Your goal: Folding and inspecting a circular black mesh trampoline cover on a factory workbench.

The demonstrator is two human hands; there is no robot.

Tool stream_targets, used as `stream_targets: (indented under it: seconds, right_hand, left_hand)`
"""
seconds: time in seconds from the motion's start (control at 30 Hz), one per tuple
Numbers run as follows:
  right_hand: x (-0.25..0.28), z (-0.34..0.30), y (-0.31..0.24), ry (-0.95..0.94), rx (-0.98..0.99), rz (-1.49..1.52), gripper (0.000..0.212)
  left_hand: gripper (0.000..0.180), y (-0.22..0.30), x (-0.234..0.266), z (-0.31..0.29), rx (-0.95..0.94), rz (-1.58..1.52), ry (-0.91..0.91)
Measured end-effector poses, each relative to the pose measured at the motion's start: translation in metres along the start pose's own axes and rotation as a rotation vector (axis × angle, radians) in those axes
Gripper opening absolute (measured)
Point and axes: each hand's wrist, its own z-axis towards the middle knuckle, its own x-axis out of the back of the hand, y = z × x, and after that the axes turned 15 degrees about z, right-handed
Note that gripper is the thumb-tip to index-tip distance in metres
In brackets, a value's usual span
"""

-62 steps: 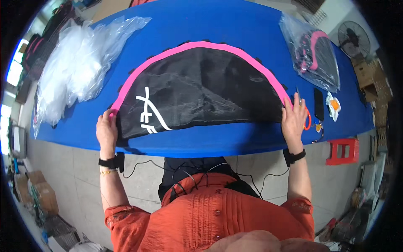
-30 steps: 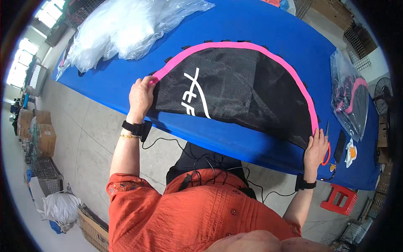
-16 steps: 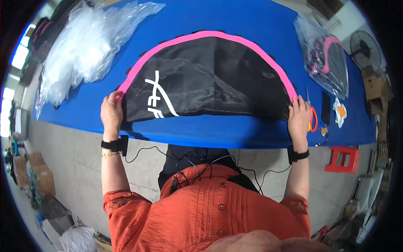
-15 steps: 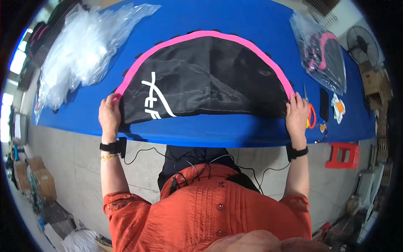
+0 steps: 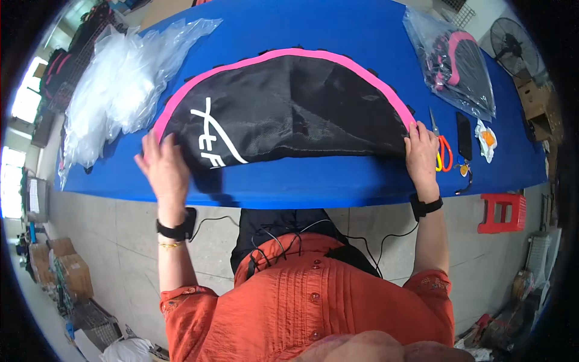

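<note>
Black half-round cloth (image 5: 265, 120) flat on blue desk (image 5: 313, 187). Your left hand (image 5: 166, 174) at its left corner, fingers spread apart; your right hand (image 5: 422, 158) on right corner, cannot tell whether fingers pinch.

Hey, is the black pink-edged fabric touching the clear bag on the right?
Apart: the head view shows blue tabletop between the fabric and the bag.

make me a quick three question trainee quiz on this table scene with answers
1. What colour is the curved border of the black fabric?
2. True or false: the heap of clear plastic lies to the person's left of the black fabric.
3. Which is nearest the person's right hand? A) fan B) scissors C) red stool

Key: 1. Pink. 2. True. 3. B.
</note>
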Motion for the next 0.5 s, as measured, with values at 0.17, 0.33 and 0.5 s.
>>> stream_targets:
  seconds: [0.17, 0.33, 0.5]
  right_hand:
    - [0.001, 0.005, 0.0, 0.024, 0.035, -0.014, 0.047]
    - [0.0, 0.001, 0.004, 0.016, 0.05, -0.034, 0.045]
    - [-0.002, 0.001, 0.005, -0.002, 0.073, -0.065, 0.045]
  left_hand:
    - [0.044, 0.112, 0.118, 0.009, -0.312, -0.455, 0.055]
    - [0.06, 0.196, 0.145, -0.002, -0.673, -0.897, -0.029]
    - [0.069, 0.235, 0.114, -0.017, -0.708, -0.796, -0.024]
